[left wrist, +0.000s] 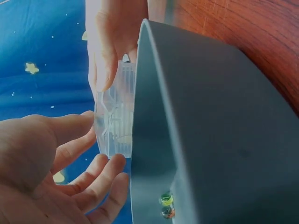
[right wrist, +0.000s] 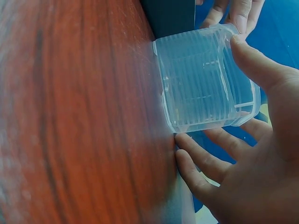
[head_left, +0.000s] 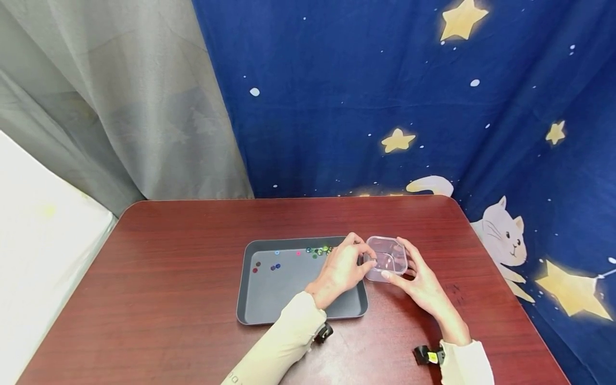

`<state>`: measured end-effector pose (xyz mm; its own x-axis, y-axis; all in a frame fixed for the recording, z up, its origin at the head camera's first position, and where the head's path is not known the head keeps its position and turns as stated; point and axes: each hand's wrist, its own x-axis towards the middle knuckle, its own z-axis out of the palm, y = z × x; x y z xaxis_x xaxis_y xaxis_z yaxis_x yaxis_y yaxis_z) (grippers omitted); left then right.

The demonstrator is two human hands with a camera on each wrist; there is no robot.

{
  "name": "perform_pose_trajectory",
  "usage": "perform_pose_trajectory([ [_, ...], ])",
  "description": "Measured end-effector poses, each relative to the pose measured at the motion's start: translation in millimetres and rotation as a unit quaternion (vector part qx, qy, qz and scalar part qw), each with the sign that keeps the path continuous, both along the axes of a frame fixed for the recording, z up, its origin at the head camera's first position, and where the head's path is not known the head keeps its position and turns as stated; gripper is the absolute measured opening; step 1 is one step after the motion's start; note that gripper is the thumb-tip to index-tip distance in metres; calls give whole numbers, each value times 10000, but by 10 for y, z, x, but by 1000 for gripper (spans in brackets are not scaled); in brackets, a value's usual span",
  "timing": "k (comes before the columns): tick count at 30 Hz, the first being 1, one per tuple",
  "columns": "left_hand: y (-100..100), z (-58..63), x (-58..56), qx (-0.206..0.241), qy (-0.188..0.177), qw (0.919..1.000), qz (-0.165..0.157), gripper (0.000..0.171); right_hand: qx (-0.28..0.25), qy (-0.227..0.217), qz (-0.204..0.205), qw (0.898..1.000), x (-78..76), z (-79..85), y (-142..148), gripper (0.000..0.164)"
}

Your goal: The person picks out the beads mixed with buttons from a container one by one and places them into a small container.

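A clear plastic box [head_left: 385, 261] without a lid stands right of a grey tray [head_left: 302, 240]. My right hand [head_left: 421, 283] holds the box, thumb on its near rim and fingers around the far side; the right wrist view shows the box's ribbed wall [right wrist: 196, 84]. My left hand [head_left: 344, 264] reaches over the tray's right edge, thumb and index fingertips together at the box's left rim, the other fingers loosely bent. I cannot tell whether something small is between those fingertips. Several green beads [head_left: 320, 251] lie at the tray's back, near my left hand.
Two dark red beads [head_left: 255, 270], two blue beads [head_left: 273, 268], a light blue bead [head_left: 277, 252] and a pink bead [head_left: 298, 253] lie apart in the tray. The brown wooden table [head_left: 168, 289] meets a starry blue curtain [head_left: 337, 107] at the back.
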<state>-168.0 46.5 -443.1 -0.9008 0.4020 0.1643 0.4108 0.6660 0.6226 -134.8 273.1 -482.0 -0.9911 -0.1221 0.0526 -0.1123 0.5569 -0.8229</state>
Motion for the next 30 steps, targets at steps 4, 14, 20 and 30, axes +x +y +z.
perform_pose_trajectory([
  [4, 12, -13, -14, -16, -73, 10000, -11, 10, 19, 47, 3, 10000, 4, 1, 4, 91],
  [14, 18, -8, -15, -74, -74, 9999, 23, 11, 39, 29, 42, 10000, -10, -35, 22, 91],
  [20, 13, -8, -15, -85, -83, 9999, 18, 11, 41, -24, 26, 10000, -21, -60, 27, 92],
  [30, -34, -8, 0, 36, -7, 10000, -21, 18, 107, -35, 17, 9999, -12, -70, 30, 91],
])
